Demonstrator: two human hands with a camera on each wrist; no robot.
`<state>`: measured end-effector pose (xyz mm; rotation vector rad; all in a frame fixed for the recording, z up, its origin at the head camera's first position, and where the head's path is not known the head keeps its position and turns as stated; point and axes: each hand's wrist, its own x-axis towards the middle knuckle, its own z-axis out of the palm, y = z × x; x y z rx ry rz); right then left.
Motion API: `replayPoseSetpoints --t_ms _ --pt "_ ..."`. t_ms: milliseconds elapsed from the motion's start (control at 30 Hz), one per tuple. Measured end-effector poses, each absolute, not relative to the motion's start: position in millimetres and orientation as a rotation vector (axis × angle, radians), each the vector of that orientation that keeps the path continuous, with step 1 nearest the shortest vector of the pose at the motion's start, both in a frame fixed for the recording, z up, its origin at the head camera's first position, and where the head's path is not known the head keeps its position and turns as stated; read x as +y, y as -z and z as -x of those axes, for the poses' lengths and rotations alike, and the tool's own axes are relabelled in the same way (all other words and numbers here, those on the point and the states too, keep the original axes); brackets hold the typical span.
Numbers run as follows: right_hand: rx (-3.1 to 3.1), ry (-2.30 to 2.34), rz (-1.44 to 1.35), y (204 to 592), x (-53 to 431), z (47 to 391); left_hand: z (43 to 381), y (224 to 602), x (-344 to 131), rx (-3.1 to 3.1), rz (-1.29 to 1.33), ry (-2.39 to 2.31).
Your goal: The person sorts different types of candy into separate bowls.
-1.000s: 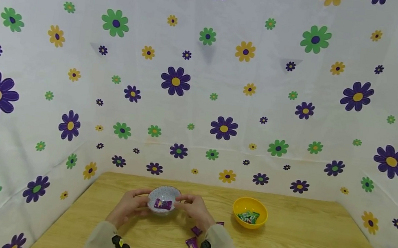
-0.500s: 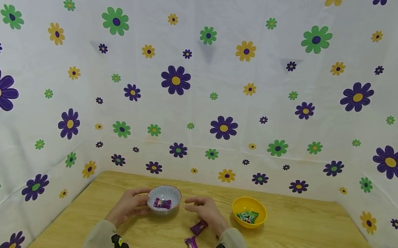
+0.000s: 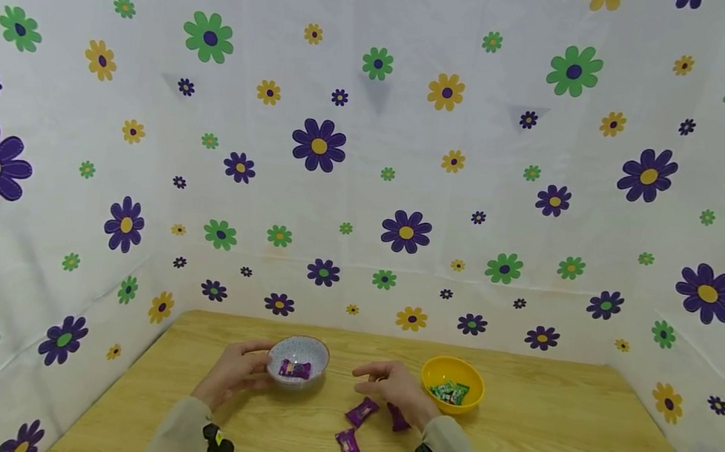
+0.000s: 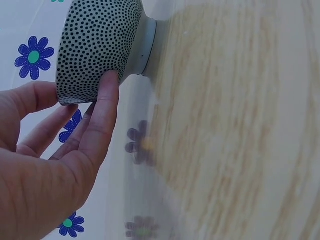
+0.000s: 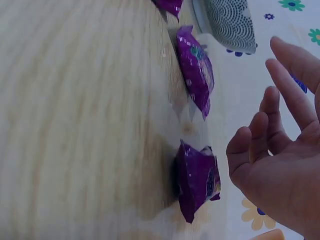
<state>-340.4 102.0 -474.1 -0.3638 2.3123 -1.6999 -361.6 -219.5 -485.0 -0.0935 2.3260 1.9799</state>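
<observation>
In the head view a small pale bowl with a purple wrapped candy inside stands at the left of the table. My left hand touches its left side with fairly straight fingers; in the left wrist view, fingertips lie against the dotted outer wall. My right hand hovers between the two bowls, fingers loosely bent and holding nothing. Below and beside it lie purple wrapped candies, one towards the pale bowl, one nearer me, and one partly hidden by the hand.
A yellow bowl with several green-wrapped candies stands right of my right hand. Both bowls are on a wooden table. A white flower-patterned cloth hangs behind the table and along both sides.
My right hand has left the pale bowl's right side and moved right towards the yellow bowl, uncovering the purple candies. My left hand stays at the pale bowl.
</observation>
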Motion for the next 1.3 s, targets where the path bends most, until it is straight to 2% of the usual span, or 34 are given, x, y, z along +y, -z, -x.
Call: replayPoseSetpoints --t_ms 533,1300 --pt "2.365 1.229 0.561 474 114 354 361 487 -220 2.316 0.119 -1.98" --pt "2.543 1.08 0.564 480 111 351 360 483 -220 2.313 0.105 -1.984"
